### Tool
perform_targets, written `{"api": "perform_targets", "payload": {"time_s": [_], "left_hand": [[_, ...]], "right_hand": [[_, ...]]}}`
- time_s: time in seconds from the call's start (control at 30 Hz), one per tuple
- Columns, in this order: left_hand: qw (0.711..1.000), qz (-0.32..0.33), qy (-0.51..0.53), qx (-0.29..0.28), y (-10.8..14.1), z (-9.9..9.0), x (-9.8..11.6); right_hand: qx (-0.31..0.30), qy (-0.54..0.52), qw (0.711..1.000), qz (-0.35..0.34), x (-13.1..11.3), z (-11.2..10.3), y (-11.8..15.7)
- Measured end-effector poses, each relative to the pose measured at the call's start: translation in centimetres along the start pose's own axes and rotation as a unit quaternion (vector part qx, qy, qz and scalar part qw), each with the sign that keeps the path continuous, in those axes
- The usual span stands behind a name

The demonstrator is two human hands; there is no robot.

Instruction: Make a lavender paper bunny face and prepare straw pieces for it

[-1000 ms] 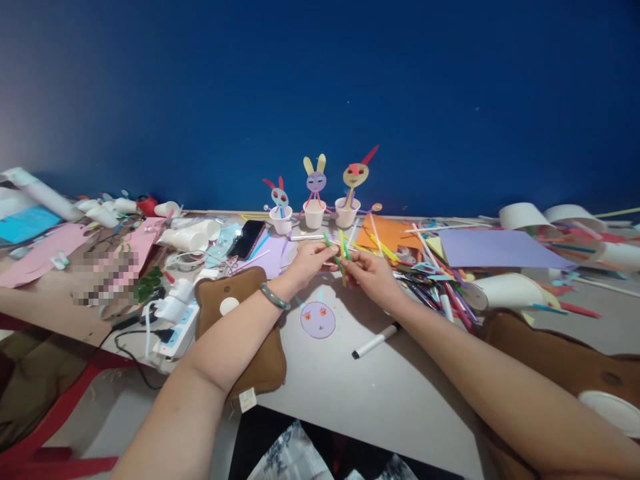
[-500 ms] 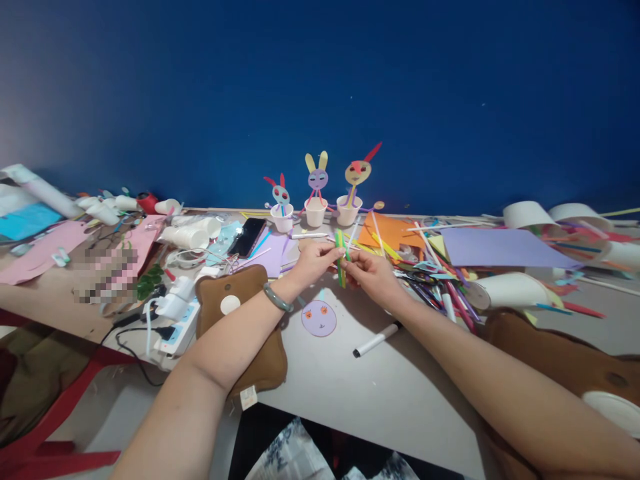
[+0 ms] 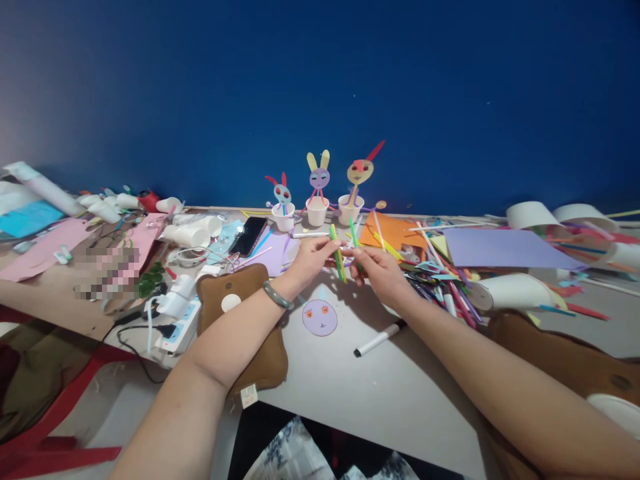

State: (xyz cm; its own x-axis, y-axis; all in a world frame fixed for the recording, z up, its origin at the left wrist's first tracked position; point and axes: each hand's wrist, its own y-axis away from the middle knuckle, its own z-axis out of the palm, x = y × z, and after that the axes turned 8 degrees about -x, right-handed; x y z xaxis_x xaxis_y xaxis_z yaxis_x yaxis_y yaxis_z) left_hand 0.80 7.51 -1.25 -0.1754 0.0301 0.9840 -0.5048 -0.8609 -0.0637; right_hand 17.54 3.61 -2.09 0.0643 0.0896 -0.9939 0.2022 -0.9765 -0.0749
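Green and yellow strips (image 3: 337, 255) stand nearly upright between the pinched fingers of my left hand (image 3: 317, 259), which has a bracelet at its wrist. Close on the right, my right hand (image 3: 376, 270) pinches a separate green strip (image 3: 353, 232). Below both hands a round purple paper face (image 3: 320, 318) with orange eyes lies on the grey table (image 3: 320, 380). A white marker with a black tip (image 3: 377, 339) rests to its right, partly under my right forearm.
Behind my hands stand white cups (image 3: 317, 212) with paper figures. Orange paper (image 3: 390, 232), pens and strips lie to the right. At left are a phone (image 3: 249, 237), a brown cushion (image 3: 270, 333) and a power strip (image 3: 183, 327).
My hands have moved slightly apart. The green strip in my right hand is now separated from the strips in my left hand, and stands more upright.
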Motion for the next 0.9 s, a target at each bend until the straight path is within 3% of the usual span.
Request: {"api": "perform_targets", "payload": {"time_s": [0.17, 0.43, 0.6, 0.9], "left_hand": [[1.000, -0.002, 0.005, -0.002, 0.0, -0.1, -0.1], [1.000, 0.003, 0.006, 0.005, -0.1, -0.2, 0.0], [1.000, 0.000, 0.008, 0.005, -0.1, -0.1, 0.1], [0.999, -0.016, 0.042, 0.021, 0.4, 0.8, 0.7]], "right_hand": [[-0.040, -0.138, 0.988, 0.058, -0.7, -0.9, -0.4], [-0.058, -0.151, 0.984, 0.067, -0.7, -0.9, -0.5], [-0.045, -0.096, 0.993, 0.051, -0.3, -0.9, -0.5], [-0.001, 0.105, 0.993, -0.053, 0.4, 0.0, 0.0]]}}
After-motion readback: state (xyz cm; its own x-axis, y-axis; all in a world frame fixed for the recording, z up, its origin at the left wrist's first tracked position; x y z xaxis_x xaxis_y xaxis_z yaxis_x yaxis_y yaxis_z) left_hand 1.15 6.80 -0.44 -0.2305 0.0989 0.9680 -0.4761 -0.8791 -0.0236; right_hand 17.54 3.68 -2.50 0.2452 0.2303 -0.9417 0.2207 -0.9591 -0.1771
